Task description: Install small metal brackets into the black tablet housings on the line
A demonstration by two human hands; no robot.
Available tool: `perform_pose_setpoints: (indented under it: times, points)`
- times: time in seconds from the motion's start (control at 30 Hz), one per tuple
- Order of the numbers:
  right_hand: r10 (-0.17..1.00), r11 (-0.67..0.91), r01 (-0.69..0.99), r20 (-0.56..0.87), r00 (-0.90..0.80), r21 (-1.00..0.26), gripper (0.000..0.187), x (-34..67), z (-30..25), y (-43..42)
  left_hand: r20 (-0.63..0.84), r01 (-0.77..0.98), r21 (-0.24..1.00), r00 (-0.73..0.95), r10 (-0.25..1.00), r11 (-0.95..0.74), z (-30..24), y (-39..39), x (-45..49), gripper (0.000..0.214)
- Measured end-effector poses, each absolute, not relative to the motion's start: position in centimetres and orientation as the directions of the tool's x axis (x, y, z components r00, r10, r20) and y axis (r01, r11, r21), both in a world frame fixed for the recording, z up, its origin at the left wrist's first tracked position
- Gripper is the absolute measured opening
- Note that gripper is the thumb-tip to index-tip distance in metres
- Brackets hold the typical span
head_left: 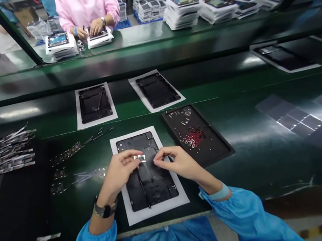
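Note:
My left hand [120, 170] pinches a small circuit board [139, 158] between thumb and fingertips. It is held above a black tablet back housing [159, 183], which lies on a white sheet [132, 217] directly before me. A dark narrow strip [143, 188] runs down the housing below the board; whether the two are joined I cannot tell. Just right of the board, my right hand [179, 161] has thumb and index finger closed together. Anything between those fingertips is too small to make out. Both hands hover over the upper half of the housing.
A black tray [217, 139] with small metal parts and red and white bits sits at right. Flex cable strips [67, 153] and piled strips [1, 152] lie left. More housings [95, 103] on sheets lie beyond. Across the bench, co-workers [87, 9] work beside stacks [182, 13].

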State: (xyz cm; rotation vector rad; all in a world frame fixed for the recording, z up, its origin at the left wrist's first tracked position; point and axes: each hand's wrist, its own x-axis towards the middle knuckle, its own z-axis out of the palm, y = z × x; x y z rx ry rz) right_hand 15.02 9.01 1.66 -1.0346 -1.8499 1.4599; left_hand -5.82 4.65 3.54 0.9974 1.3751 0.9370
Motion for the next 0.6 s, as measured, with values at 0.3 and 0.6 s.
perform_pose_setpoints:
  times: [0.3, 0.6]
  points:
    - [0.826, 0.441, 0.464, 0.144, -0.546, -0.768, 0.013, 14.9, 0.6, 8.6, -0.228, 0.28, 0.94, 0.086, 0.97, 0.196, 1.0, 4.6, -4.0, 0.017]
    - [0.764, 0.521, 0.475, 0.14, -0.629, -0.709, 0.012, 14.7, 0.5, 8.3, -0.181, 0.427, 0.895, 0.083, 0.98, 0.129, 1.0, 4.6, -3.2, 0.011]
